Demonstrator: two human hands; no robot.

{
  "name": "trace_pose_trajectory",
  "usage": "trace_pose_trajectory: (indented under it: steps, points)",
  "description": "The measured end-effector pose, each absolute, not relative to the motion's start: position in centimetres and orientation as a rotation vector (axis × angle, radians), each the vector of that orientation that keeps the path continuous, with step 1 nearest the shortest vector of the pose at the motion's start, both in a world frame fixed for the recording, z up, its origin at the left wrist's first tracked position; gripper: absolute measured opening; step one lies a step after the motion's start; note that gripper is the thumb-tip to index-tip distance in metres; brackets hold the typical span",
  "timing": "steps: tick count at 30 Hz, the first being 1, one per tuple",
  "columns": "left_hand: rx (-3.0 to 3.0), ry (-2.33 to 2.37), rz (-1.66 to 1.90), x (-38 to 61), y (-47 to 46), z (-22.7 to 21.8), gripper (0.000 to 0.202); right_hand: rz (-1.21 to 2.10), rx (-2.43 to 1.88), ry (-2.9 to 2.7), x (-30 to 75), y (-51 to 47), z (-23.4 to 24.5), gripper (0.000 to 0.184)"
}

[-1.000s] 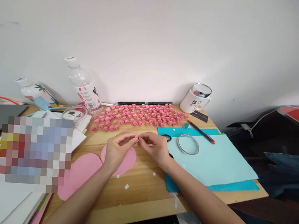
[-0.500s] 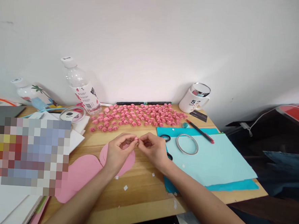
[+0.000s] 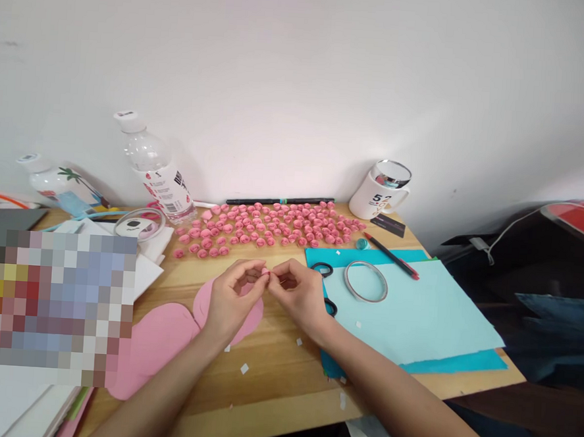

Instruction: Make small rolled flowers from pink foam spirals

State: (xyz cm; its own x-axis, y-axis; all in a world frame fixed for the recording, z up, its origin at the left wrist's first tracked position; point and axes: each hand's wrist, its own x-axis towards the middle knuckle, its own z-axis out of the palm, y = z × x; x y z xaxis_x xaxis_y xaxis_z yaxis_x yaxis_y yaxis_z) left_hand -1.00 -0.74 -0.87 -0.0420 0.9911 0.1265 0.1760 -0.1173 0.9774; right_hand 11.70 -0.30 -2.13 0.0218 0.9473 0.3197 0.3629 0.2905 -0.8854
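My left hand (image 3: 232, 297) and my right hand (image 3: 298, 293) meet fingertip to fingertip above the wooden table (image 3: 272, 375). Together they pinch a tiny pink paper roll (image 3: 265, 271). Under my left hand lies a pink heart-shaped sheet (image 3: 158, 342). Behind the hands, several small pink paper roses (image 3: 272, 225) are spread in rows toward the wall. Black-handled scissors (image 3: 324, 270) lie partly hidden behind my right hand.
Light blue paper (image 3: 424, 315) over darker blue sheets lies to the right, with a tape ring (image 3: 366, 282) and a red pen (image 3: 393, 256) on it. A white mug (image 3: 383, 192) stands at the back. Two bottles (image 3: 154, 167), a tape roll (image 3: 140, 223) and stacked papers crowd the left.
Both hands stay pinched together on the small pink roll, with only slight finger movement. The view has drifted a little to the right.
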Motion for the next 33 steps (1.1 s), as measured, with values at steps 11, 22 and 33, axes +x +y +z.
trace_pose_trajectory:
  steps: [11, 22, 33]
  points:
    - [1.291, 1.267, 1.206, -1.0, -0.7, -0.9, 0.015, 0.571, -1.186, -1.645, 11.5, -0.7, -2.2, 0.009]
    - [1.172, 1.195, 1.198, -0.7, -0.8, -0.7, 0.027, 0.810, -1.251, -1.460, 11.6, -0.5, -1.4, 0.008]
    - [1.152, 1.286, 1.219, -0.6, -1.0, -1.2, 0.014, 0.306, -1.193, -1.793, 11.4, -0.7, -2.8, 0.010]
